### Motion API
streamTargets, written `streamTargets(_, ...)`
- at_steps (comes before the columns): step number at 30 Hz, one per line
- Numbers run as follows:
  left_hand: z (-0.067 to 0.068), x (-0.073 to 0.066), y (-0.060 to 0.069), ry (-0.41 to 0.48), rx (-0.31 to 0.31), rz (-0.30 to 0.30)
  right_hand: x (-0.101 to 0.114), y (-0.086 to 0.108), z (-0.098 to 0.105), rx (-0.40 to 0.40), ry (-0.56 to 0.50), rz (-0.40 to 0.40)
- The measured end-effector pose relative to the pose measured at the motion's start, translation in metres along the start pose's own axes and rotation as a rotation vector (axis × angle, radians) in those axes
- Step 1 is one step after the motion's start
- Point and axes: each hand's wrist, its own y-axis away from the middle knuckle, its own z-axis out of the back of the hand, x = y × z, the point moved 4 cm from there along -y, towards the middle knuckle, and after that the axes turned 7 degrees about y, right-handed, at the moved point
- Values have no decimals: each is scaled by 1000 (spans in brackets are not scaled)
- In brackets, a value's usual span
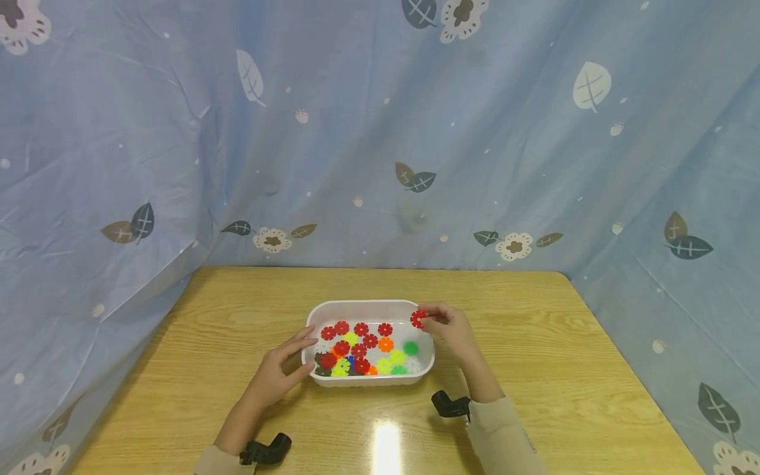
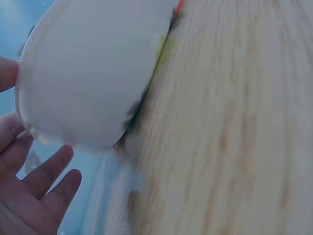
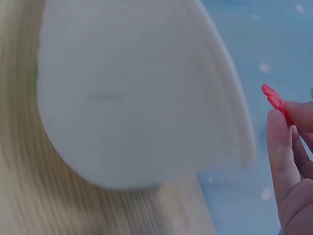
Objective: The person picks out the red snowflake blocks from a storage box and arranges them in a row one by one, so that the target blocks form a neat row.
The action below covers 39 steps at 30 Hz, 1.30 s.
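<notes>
a blue cloth (image 1: 344, 132) with leaves and flowers on it is hanging behind a brown wood table (image 1: 522, 330), and a bright patch of light (image 1: 386, 448) is shining on the near part. one white tub (image 1: 380, 380) is sitting on the table, and lots of little round pieces (image 1: 359, 351) with notched edges are lying in it. nine red pieces (image 1: 384, 329) are showing in the tub, and at least four yellow pieces (image 1: 397, 357) are showing too. two green pieces (image 1: 410, 348) are lying toward the right, and three orange pieces (image 1: 386, 344) are peeking out, two of them only partly. one blue piece (image 1: 350, 361) is poking out between others. some dark pieces (image 1: 321, 371) and clear pieces (image 1: 412, 363) are lying there too, but i am not managing to count them.

two hands are working well apart, one at each end of the tub. the left hand (image 1: 279, 373) is spreading its fingers and touching the tub's left end. the right hand (image 1: 451, 330) is pinching one more red piece (image 1: 417, 318) between thumb and finger. that piece is sticking out from the fingertips by the tub's far right corner, well apart from the left hand. two black gadgets (image 1: 267, 450) are sitting at the wrists, one on each
</notes>
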Motion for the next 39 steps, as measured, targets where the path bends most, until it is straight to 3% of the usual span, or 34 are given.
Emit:
streamTargets(7, 0, -1, 0, -5, -1, -9, -14, 4, 26, -61, -62, -20)
streamTargets(13, 0, -2, 0, -8, -3, -7, -36, 9, 41, -122, -24, -77)
streamTargets(22, 0, -2, 0, -11, 1, 2, -73, 10, 49, -172, 2, -152)
streamTargets(30, 0, 0, 1, -6, 5, 17, -89, 9, 49, -194, 19, -179)
streamTargets(39, 0, 1, 1, 5, 14, 29, -92, 7, 51, -222, 310, -125)
